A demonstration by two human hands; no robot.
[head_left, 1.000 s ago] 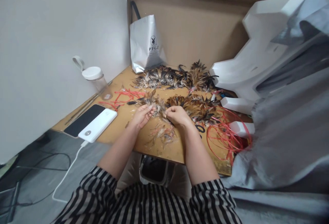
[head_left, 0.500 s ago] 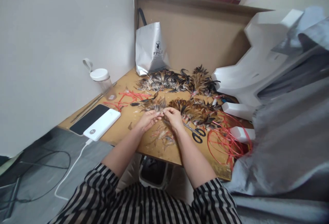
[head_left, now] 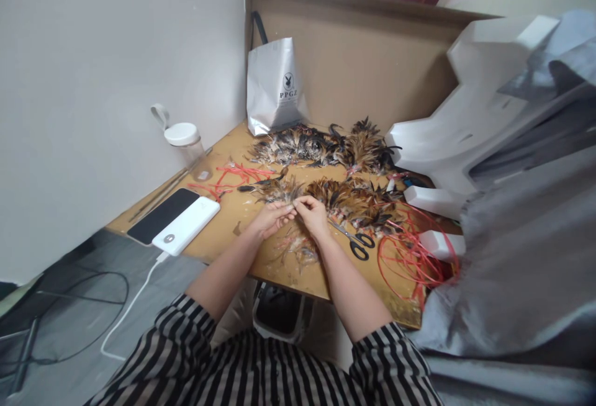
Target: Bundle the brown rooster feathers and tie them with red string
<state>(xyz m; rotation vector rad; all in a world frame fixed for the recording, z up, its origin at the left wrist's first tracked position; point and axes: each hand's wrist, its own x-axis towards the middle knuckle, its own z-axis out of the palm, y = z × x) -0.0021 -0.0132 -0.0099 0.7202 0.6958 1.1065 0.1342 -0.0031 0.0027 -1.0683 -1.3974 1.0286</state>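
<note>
My left hand (head_left: 274, 217) and my right hand (head_left: 313, 213) meet over the table, thumbs and fingertips pinched together. A small brown feather (head_left: 294, 190) rises from between the fingertips; its lower end is hidden by them. Just behind lie loose brown feathers (head_left: 272, 190). Beyond my right hand spreads a row of golden-brown and black feather bunches (head_left: 358, 198). Pale fluff and plucked bits (head_left: 300, 251) are scattered under my wrists. Black-handled scissors (head_left: 358, 244) rest to the right of my right wrist.
More feather bunches (head_left: 321, 145) lie at the back, before a silver bag (head_left: 272, 86). Red plastic strips (head_left: 410, 257) tangle at right, others (head_left: 239, 174) at left. A lidded jar (head_left: 190, 151), phone (head_left: 161, 213) and white power bank (head_left: 186, 227) stand left. White foam (head_left: 428, 145) borders the right.
My fingertips have drawn slightly closer together, and the feather at them shows less upright. The view has shifted a little; the things on the table stay put.
</note>
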